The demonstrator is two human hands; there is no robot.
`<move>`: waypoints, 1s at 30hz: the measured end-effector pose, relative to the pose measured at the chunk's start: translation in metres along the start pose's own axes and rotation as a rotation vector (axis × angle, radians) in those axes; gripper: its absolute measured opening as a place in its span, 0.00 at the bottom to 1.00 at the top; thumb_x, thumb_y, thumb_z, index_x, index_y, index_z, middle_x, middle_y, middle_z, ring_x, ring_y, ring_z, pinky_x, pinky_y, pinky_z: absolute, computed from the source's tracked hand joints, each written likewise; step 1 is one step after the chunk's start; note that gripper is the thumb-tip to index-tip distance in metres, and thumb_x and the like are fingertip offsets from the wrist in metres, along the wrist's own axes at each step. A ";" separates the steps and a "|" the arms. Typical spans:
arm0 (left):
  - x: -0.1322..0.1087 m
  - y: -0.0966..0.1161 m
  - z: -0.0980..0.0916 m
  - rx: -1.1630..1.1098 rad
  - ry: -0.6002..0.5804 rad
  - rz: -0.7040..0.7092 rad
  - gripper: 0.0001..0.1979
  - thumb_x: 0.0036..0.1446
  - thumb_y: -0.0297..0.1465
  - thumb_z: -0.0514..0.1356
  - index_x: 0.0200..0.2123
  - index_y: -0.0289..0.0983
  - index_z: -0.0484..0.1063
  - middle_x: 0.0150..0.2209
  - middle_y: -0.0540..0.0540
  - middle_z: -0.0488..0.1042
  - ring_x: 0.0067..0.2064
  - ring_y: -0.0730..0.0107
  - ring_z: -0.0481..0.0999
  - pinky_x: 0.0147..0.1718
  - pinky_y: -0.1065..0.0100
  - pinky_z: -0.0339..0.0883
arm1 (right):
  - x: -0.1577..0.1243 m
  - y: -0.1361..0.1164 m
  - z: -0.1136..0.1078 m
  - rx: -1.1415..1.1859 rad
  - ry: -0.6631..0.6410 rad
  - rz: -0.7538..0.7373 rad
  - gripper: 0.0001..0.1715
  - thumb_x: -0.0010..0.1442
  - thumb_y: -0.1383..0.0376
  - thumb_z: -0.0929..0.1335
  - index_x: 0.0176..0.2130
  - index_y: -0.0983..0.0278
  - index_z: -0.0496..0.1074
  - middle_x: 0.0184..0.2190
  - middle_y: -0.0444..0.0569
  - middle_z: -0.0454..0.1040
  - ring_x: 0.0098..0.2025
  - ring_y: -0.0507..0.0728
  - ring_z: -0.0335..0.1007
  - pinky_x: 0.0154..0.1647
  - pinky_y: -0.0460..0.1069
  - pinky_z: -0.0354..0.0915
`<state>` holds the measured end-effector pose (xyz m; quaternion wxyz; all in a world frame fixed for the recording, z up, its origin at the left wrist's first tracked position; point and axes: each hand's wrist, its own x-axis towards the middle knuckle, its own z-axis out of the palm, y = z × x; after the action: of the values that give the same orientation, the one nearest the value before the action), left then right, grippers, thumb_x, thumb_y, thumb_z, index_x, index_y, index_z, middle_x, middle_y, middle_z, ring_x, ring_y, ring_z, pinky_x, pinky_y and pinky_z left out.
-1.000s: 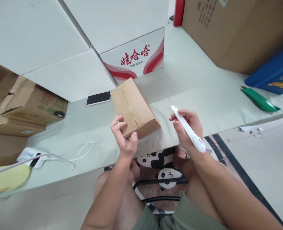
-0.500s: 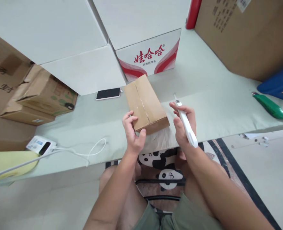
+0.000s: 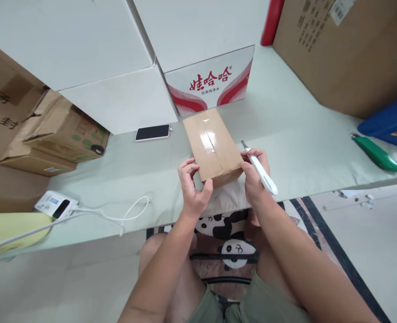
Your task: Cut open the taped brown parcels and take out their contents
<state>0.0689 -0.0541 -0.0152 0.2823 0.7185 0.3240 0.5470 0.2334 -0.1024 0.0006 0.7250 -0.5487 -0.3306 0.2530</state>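
A small brown cardboard box (image 3: pixel 212 143), sealed along its top with clear tape, lies on the pale green table (image 3: pixel 285 116) near its front edge. My left hand (image 3: pixel 193 190) grips the box's near left corner, thumb on the front face and fingers curled on top. My right hand (image 3: pixel 254 175) is closed around a white utility knife (image 3: pixel 260 170). The knife's short blade points away from me, just beside the box's right edge. My right fingertips touch the box's right side.
A white case with red lettering (image 3: pixel 211 80) and large white boxes (image 3: pixel 93 58) stand behind. A black phone (image 3: pixel 152 133) lies left of the box. A green knife (image 3: pixel 376 154), blue box (image 3: pixel 390 121), big carton (image 3: pixel 346 49), power strip (image 3: pixel 55 206) with cable, brown cartons (image 3: pixel 50 134).
The box has turned to lie straighter in front of me. My right hand with the knife has moved left, up against the box's right side. My left hand has shifted its hold on the near corner.
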 end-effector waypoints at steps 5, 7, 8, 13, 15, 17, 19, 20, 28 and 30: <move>0.001 0.000 0.004 -0.072 0.036 -0.052 0.21 0.59 0.42 0.64 0.52 0.44 0.63 0.55 0.40 0.62 0.63 0.53 0.65 0.55 0.54 0.71 | 0.001 -0.002 -0.001 0.029 -0.017 0.024 0.18 0.53 0.58 0.69 0.43 0.57 0.63 0.42 0.46 0.77 0.47 0.58 0.74 0.46 0.54 0.68; 0.001 0.000 0.005 -0.108 0.045 -0.070 0.21 0.59 0.43 0.65 0.52 0.44 0.63 0.56 0.40 0.63 0.63 0.54 0.66 0.55 0.55 0.71 | 0.002 -0.005 -0.001 0.049 -0.013 0.041 0.18 0.52 0.58 0.69 0.43 0.57 0.64 0.41 0.45 0.77 0.46 0.58 0.74 0.45 0.54 0.68; 0.000 0.000 0.005 -0.119 0.050 -0.075 0.22 0.59 0.43 0.65 0.52 0.44 0.64 0.56 0.40 0.63 0.62 0.54 0.66 0.54 0.56 0.71 | 0.002 -0.006 -0.001 0.057 -0.013 0.045 0.18 0.52 0.58 0.70 0.42 0.57 0.64 0.41 0.45 0.77 0.45 0.58 0.74 0.45 0.54 0.68; 0.001 -0.001 0.004 -0.120 0.074 -0.093 0.22 0.58 0.43 0.67 0.51 0.44 0.64 0.55 0.41 0.64 0.60 0.58 0.69 0.50 0.61 0.73 | 0.004 -0.006 0.001 0.061 -0.011 0.062 0.19 0.51 0.57 0.70 0.42 0.57 0.64 0.41 0.45 0.77 0.43 0.57 0.73 0.43 0.54 0.67; 0.003 -0.002 0.004 -0.123 0.092 -0.098 0.23 0.57 0.44 0.68 0.50 0.44 0.64 0.55 0.41 0.65 0.59 0.58 0.70 0.48 0.62 0.74 | 0.004 -0.004 0.001 0.061 -0.012 0.065 0.19 0.51 0.57 0.70 0.43 0.57 0.64 0.41 0.46 0.76 0.44 0.57 0.72 0.43 0.54 0.67; 0.004 -0.002 0.004 -0.136 0.108 -0.102 0.24 0.56 0.44 0.69 0.50 0.44 0.65 0.54 0.41 0.65 0.57 0.60 0.71 0.47 0.63 0.74 | 0.004 -0.002 0.001 0.063 -0.016 0.062 0.19 0.52 0.57 0.70 0.43 0.57 0.64 0.42 0.46 0.76 0.45 0.58 0.72 0.44 0.54 0.66; 0.005 -0.002 0.005 -0.151 0.114 -0.108 0.23 0.56 0.43 0.69 0.49 0.44 0.65 0.53 0.42 0.66 0.56 0.61 0.73 0.47 0.63 0.75 | 0.004 -0.001 0.000 0.065 -0.020 0.062 0.19 0.52 0.58 0.70 0.43 0.57 0.64 0.42 0.46 0.75 0.46 0.58 0.72 0.44 0.54 0.66; 0.006 -0.002 0.005 -0.156 0.115 -0.111 0.23 0.56 0.43 0.69 0.49 0.44 0.65 0.52 0.42 0.67 0.55 0.62 0.74 0.47 0.64 0.75 | 0.003 -0.001 0.000 0.065 -0.020 0.062 0.18 0.53 0.59 0.70 0.43 0.57 0.64 0.43 0.46 0.75 0.46 0.58 0.72 0.44 0.54 0.66; 0.006 0.002 0.002 -0.131 0.107 -0.122 0.20 0.58 0.44 0.68 0.47 0.42 0.67 0.48 0.44 0.69 0.51 0.63 0.75 0.45 0.64 0.75 | -0.001 0.002 -0.002 0.065 -0.034 0.024 0.18 0.54 0.59 0.70 0.44 0.57 0.64 0.44 0.46 0.74 0.49 0.58 0.71 0.46 0.54 0.66; 0.005 0.003 0.002 -0.138 0.097 -0.114 0.19 0.59 0.43 0.67 0.47 0.43 0.67 0.48 0.44 0.69 0.52 0.63 0.74 0.46 0.64 0.74 | 0.000 0.003 -0.002 0.070 -0.029 0.022 0.18 0.53 0.59 0.70 0.44 0.57 0.64 0.44 0.46 0.74 0.48 0.58 0.71 0.46 0.54 0.66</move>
<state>0.0724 -0.0522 -0.0105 0.3457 0.6503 0.3391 0.5853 0.2344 -0.1031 -0.0025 0.7361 -0.5229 -0.3260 0.2800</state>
